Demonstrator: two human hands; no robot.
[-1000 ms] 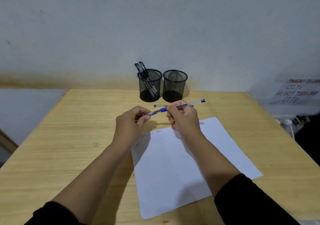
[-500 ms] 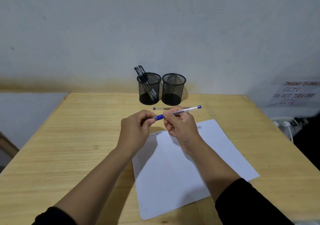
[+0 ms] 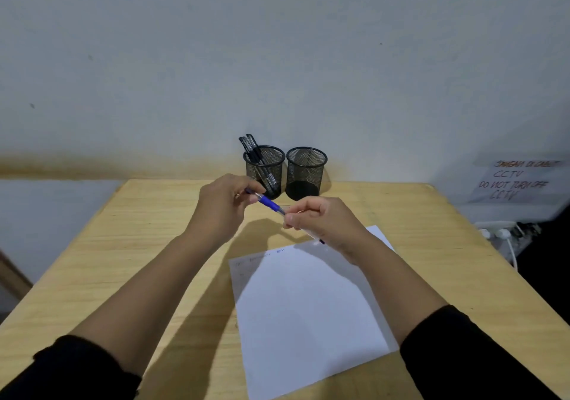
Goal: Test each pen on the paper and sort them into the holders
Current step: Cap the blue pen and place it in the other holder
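Blue pen (image 3: pixel 270 204) held in the air above the table (image 3: pixel 154 245), slanting between both hands, in front of the two mesh holders. Left hand (image 3: pixel 223 206) pinching its far end, right hand (image 3: pixel 320 222) gripping the near part, possibly the clear barrel. Black pens (image 3: pixel 251 149) standing in the left holder (image 3: pixel 265 169); right holder (image 3: pixel 305 171) just beside it. Paper (image 3: pixel 308 307) flat below, faint scribbles near its top edge.

Both hands hold a blue pen (image 3: pixel 270 205) above a wooden table (image 3: pixel 138 245), the left hand (image 3: pixel 223 206) pinching one end, the right hand (image 3: pixel 320 219) gripping the barrel, over a sheet of paper (image 3: pixel 308 307) before two black mesh holders, the left holder (image 3: pixel 266 168) containing black pens (image 3: pixel 250 148), beside the right holder (image 3: pixel 306 171)
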